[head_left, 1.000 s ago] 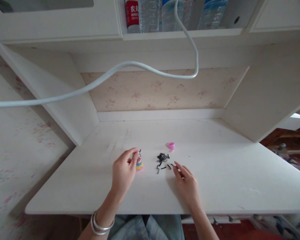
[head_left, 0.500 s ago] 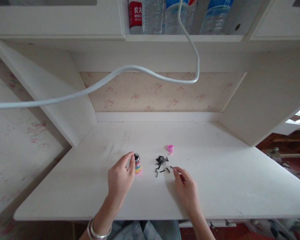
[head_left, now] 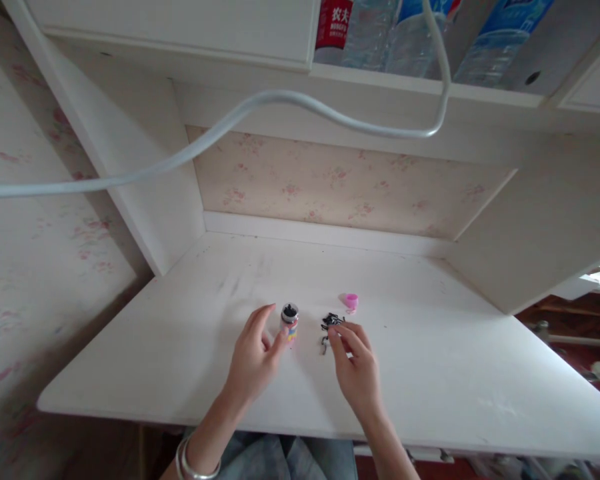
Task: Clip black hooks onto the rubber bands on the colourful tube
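A small clear jar (head_left: 290, 313) stands upright on the table, with black pieces at its mouth and pink, yellow and blue colours lower down. My left hand (head_left: 257, 350) is beside it with thumb and forefinger spread apart; the thumb tip overlaps the jar's side, and I cannot tell whether it touches. To the right lies a loose pile of small black strips and loops (head_left: 333, 321). My right hand (head_left: 357, 363) is at this pile, thumb and fingertips pinched together. Whatever sits between those fingertips is too small and covered to make out.
A small pink cup-shaped piece (head_left: 351, 301) lies behind the pile. The white table (head_left: 180, 353) is bounded by side panels and a floral back wall. A thick white cable (head_left: 300, 100) crosses the upper view, before a shelf holding bottles (head_left: 415, 47).
My left thumb and forefinger have parted from their pinch at the jar's mouth. My right hand has shifted left, over the nearer black pieces. The head view has tilted and turned.
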Tool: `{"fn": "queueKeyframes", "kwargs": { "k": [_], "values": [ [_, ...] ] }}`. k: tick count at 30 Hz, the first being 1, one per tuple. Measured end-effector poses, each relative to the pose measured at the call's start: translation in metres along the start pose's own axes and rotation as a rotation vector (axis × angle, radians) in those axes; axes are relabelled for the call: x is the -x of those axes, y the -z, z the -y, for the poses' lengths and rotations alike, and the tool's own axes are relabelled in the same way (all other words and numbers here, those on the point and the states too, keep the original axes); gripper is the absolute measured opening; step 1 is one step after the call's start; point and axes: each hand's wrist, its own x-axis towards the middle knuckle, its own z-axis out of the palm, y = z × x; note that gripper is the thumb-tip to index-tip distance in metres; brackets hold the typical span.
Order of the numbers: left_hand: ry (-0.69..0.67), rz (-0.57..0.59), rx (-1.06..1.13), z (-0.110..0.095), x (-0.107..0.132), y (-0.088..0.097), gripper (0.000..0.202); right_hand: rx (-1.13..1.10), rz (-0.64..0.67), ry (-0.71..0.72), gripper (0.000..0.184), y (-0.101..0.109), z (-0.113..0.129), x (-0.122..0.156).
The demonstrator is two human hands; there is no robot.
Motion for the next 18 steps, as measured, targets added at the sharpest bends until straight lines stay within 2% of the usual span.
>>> {"fn": "queueKeyframes", "kwargs": {
  "k": [4, 10, 16, 18],
  "values": [
    [0.005, 0.026, 0.014, 0.006, -0.002, -0.016, 0.059, -0.015, 0.089, 0.101, 0.023, -0.025, 0.04, -0.019],
    [0.033, 0.074, 0.028, 0.015, -0.011, -0.027, 0.041, 0.132, 0.203, 0.158, 0.02, -0.039, 0.052, -0.044],
    [0.015, 0.126, 0.037, 0.015, -0.011, -0.027, 0.037, 0.203, 0.334, 0.024, 0.014, -0.039, 0.054, -0.068],
    [0.009, 0.135, 0.04, 0.014, -0.011, -0.026, 0.036, 0.162, 0.401, -0.056, 0.028, -0.039, 0.053, -0.078]
  ]
}}
